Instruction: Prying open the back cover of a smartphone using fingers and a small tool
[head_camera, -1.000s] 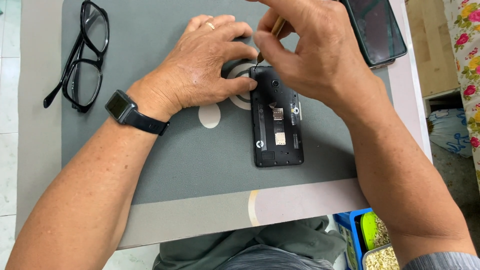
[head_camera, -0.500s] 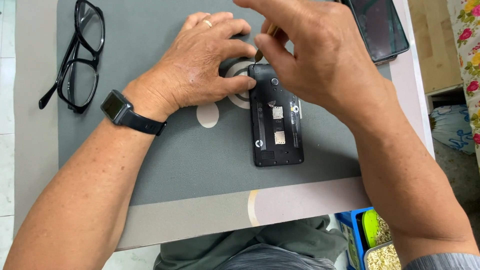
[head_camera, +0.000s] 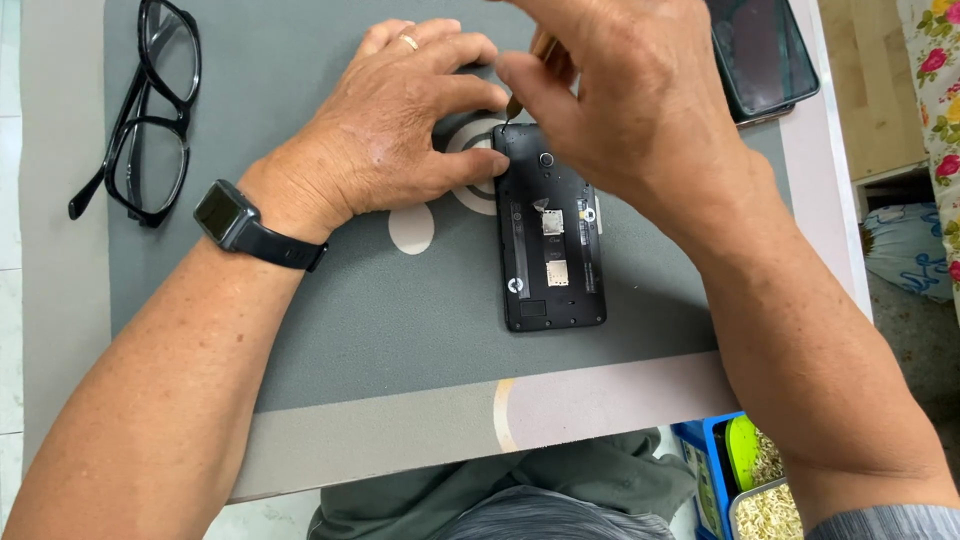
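Counter (head_camera: 60, 330): carrying a grey work mat (head_camera: 400, 330) that is covering most of its top; compared with half a second ago the whole scene is sitting slightly lower and more to the right in view, the camera having shifted a little.
Right hand (head_camera: 640, 110): hanging over the top end of the phone, fingers pinched shut around a thin screwdriver; it is staying in the same spot as before.
Left hand (head_camera: 390, 130): lying flat on the mat just left of the phone, fingers spread and loosely curled, gripping nothing; fingertips (head_camera: 480, 165) are pressing against the phone's upper left edge, as in the earlier frame. A ring is showing on one finger and a dark smartwatch (head_camera: 225, 213) is sitting on the wrist.
Phone (head_camera: 550, 235): lying back-up with its cover off near the mat's middle, black, upright lengthwise; unmoved on the mat.
Second phone (head_camera: 765, 60): lying screen-up at the mat's top right corner, well apart from the open one.
Glasses (head_camera: 150, 120): resting folded open at the mat's left edge.
Screwdriver (head_camera: 525, 85): tilted, its tip touching the phone's top left corner, as before.
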